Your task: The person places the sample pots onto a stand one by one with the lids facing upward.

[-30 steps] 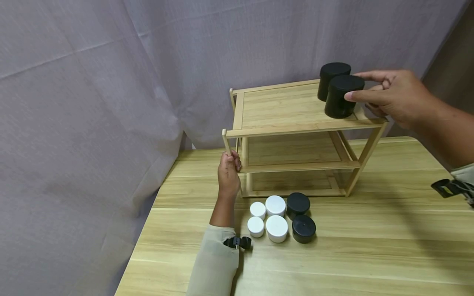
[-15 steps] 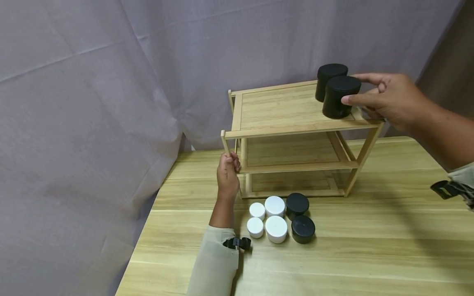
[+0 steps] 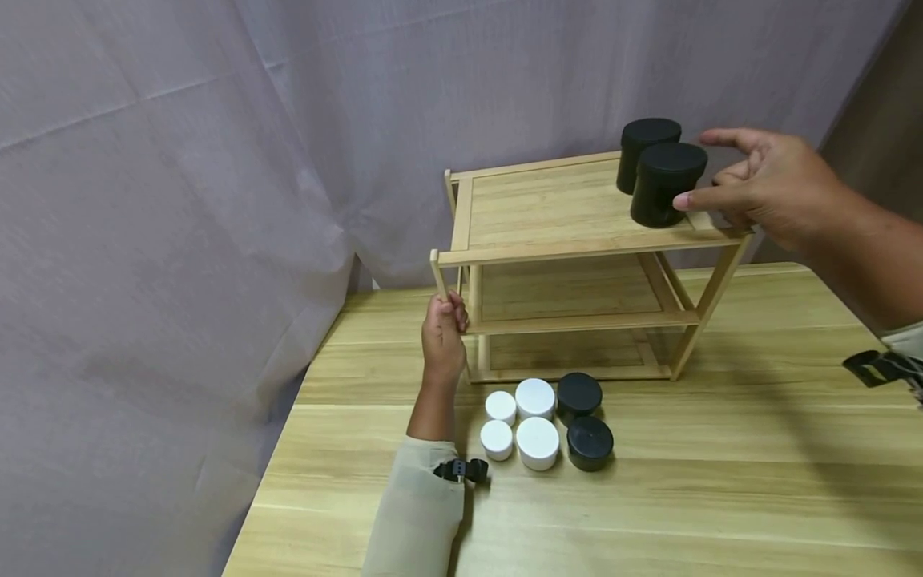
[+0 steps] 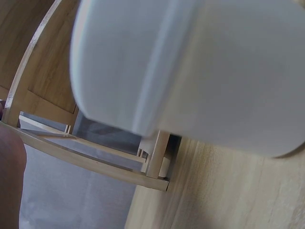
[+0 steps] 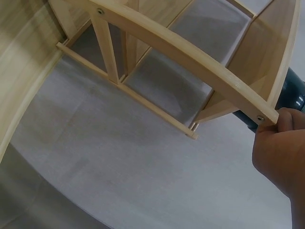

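A three-tier wooden shelf rack [image 3: 541, 208] stands on the table, and my left hand [image 3: 443, 336] grips its left front post. Two tall black jars stand upright at the right end of its top tier: a front jar [image 3: 665, 186] and a rear jar [image 3: 638, 152] just behind. Beside the front jar is my right hand [image 3: 786, 188], its thumb tip at the jar's side and its index finger apart from it. In the right wrist view the hand [image 5: 281, 148] is by the rack's upper corner, the jars mostly hidden behind it.
In front of the rack sit small white jars [image 3: 498, 439], larger white jars [image 3: 538, 443] and short black jars [image 3: 590, 443], in two rows. One white jar [image 4: 214, 71] fills much of the left wrist view. A grey curtain [image 3: 180, 240] hangs behind the table [image 3: 721, 497].
My right index finger has come away from the front black jar, which stays on the top tier. My left hand keeps its grip on the post.
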The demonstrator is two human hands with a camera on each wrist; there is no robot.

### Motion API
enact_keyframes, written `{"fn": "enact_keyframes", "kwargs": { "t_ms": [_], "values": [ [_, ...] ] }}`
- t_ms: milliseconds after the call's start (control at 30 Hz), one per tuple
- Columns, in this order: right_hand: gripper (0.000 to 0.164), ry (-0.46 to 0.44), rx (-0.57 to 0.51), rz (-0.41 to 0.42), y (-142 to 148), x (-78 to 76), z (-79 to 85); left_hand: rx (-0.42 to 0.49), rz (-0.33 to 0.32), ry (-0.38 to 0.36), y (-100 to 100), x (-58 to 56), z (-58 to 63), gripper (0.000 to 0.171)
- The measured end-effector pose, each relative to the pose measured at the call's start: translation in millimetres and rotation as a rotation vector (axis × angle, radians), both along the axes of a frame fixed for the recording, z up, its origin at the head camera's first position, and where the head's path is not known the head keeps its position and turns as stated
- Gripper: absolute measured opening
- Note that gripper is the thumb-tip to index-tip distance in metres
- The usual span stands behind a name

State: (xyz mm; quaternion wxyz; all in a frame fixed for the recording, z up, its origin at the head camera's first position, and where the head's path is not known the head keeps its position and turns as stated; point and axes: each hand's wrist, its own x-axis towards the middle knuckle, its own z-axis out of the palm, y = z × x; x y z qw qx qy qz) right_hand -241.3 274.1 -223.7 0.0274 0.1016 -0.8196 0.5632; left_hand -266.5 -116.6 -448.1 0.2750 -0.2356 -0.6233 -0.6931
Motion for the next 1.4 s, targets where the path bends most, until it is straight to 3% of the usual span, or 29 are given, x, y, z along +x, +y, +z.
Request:
{"fn": "enact_keyframes", "kwargs": {
  "t_ms": [233, 700, 867, 1100, 1267, 1400],
  "values": [
    [0.111, -0.009, 0.027, -0.028, -4, 4.8, 1.1, -0.007, -0.001, -0.017, 1, 0.9, 0.1, 0.086],
    [0.115, 0.021, 0.084, -0.207, -22, 24.4, -1.3, 0.002, -0.001, -0.010, 0, 1.8, 0.0, 0.085],
    [0.115, 0.030, 0.006, -0.196, -29, 29.1, -6.1, -0.006, 0.003, -0.008, -2, 2.4, 0.6, 0.085],
    [0.117, 0.038, -0.228, -0.147, -36, 34.1, -12.3, 0.012, -0.009, -0.004, -1, 2.7, 1.0, 0.085],
    [0.112, 0.037, -0.203, -0.212, -37, 42.4, -12.1, 0.014, -0.024, -0.002, 2, 1.9, 1.4, 0.085],
    [0.113, 0.022, -0.207, -0.214, -38, 48.4, -14.9, 0.004, -0.015, 0.000, 3, 1.3, 2.2, 0.085]
  ]
}}
